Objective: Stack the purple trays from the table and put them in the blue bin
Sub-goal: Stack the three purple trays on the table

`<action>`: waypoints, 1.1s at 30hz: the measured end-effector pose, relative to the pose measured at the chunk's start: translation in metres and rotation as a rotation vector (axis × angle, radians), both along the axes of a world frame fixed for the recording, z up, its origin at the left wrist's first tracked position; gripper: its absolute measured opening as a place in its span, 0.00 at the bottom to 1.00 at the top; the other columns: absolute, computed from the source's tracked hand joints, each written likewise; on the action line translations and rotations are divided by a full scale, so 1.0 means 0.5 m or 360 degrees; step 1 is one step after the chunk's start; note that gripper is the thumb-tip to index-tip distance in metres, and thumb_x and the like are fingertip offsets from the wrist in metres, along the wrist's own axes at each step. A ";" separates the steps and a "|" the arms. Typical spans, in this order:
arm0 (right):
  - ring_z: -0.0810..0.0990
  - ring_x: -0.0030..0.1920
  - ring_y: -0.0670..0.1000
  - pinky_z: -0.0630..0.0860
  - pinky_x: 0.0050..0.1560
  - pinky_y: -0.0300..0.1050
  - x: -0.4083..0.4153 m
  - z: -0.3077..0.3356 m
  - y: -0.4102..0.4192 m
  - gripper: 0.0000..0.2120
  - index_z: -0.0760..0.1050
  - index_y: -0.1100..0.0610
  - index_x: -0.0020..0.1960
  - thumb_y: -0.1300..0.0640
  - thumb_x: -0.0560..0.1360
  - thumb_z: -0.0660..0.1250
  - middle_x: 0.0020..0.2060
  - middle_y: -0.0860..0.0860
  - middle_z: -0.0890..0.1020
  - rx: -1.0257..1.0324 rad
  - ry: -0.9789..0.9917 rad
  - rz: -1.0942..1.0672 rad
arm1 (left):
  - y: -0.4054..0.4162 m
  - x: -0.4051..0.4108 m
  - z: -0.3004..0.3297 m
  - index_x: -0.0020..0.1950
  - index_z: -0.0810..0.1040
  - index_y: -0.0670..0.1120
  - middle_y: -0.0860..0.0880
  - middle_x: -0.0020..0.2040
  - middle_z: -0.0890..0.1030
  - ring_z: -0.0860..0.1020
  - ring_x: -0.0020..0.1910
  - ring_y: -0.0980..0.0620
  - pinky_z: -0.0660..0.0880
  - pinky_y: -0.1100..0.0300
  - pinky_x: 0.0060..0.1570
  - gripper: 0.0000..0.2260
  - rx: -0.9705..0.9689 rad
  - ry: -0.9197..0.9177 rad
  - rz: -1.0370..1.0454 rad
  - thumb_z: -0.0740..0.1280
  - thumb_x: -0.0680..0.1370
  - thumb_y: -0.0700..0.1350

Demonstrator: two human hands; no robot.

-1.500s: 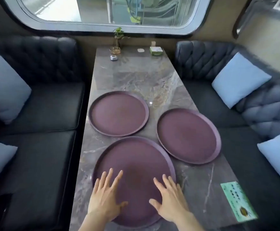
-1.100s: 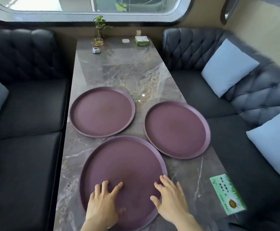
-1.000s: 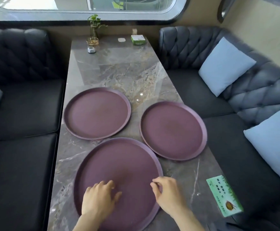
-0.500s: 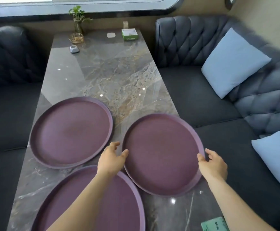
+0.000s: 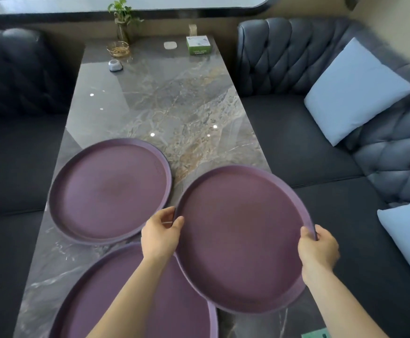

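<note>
Right now I see both hands closed on the rim of the same purple tray (image 5: 243, 237). My left hand (image 5: 161, 234) pinches its near-left edge, thumb over the lip and fingers curled under, and my right hand (image 5: 317, 248) clamps the far-right edge the same way. That tray sits between my hands, its lower rim overlapping the nearest tray (image 5: 150, 301), which lies flat under my left forearm. Whether the held tray is fully clear of the marble table (image 5: 164, 106) I cannot tell, though its right side hangs past the table edge over the dark sofa seat (image 5: 304, 142). A third tray (image 5: 110, 190) rests flat just beyond and to the left of my left hand, apart from the held one. Far ahead of both hands stand a small green box (image 5: 198, 45), a wire bowl (image 5: 118, 48) and a potted sprig (image 5: 123, 17). Right of my right hand lie two pale blue cushions (image 5: 355, 91). No blue bin shows.
</note>
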State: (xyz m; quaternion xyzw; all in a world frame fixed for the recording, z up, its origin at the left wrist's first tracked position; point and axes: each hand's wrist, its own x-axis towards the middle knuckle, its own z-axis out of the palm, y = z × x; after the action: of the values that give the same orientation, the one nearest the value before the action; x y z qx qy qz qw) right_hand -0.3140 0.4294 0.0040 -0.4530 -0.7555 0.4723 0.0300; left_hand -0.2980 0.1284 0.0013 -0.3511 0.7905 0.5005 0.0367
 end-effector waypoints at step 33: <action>0.83 0.48 0.60 0.80 0.47 0.49 0.381 -0.072 -0.332 0.12 0.86 0.55 0.51 0.66 0.70 0.72 0.46 0.53 0.87 0.0694 -0.0281 0.0822 | -0.356 0.493 -0.040 0.55 0.84 0.55 0.53 0.46 0.87 0.83 0.48 0.45 0.73 0.54 0.45 0.13 -0.0613 -0.0300 0.0216 0.71 0.73 0.41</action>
State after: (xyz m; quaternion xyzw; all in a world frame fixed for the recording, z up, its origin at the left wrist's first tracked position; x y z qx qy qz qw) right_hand -0.1237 0.2634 -0.0320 -0.2689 -0.9280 0.2507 -0.0600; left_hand -0.0514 -0.0494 -0.0186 -0.4493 0.8391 0.3065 0.0090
